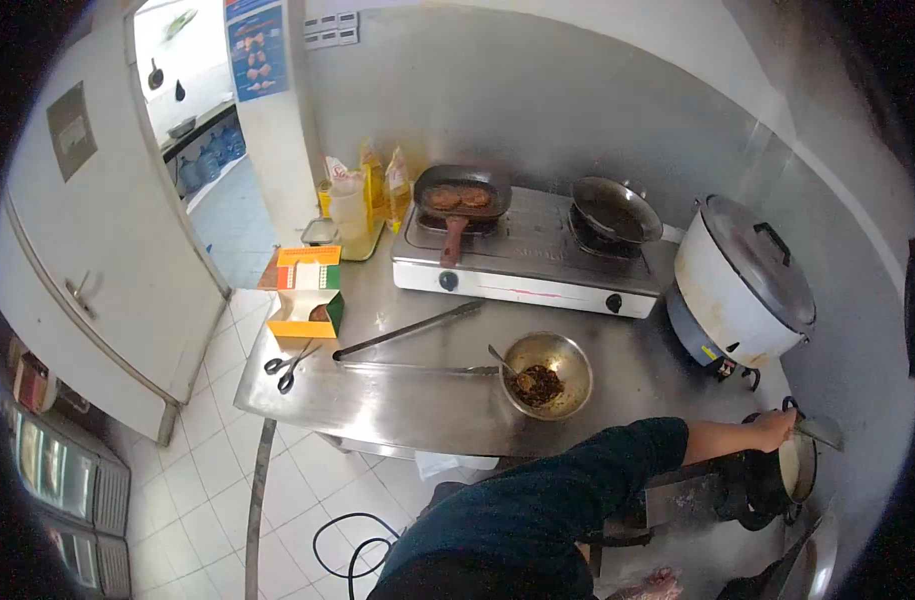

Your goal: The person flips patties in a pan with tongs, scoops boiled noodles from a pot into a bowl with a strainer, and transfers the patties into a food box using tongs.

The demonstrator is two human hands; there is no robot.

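Note:
My left hand is closed at the dark knob of what looks like a pot lid, at the far right. The lid is tilted over a dark pot with something pale inside. My dark-sleeved arm stretches across the lower right to reach it. A glossy pinkish thing shows at the bottom edge; I cannot make out what it is. My right hand cannot be made out.
On the steel table are a sauce bowl with a spoon, tongs, scissors and an open box. A two-burner stove bears a frying pan with meat and a second pan. A rice cooker stands right.

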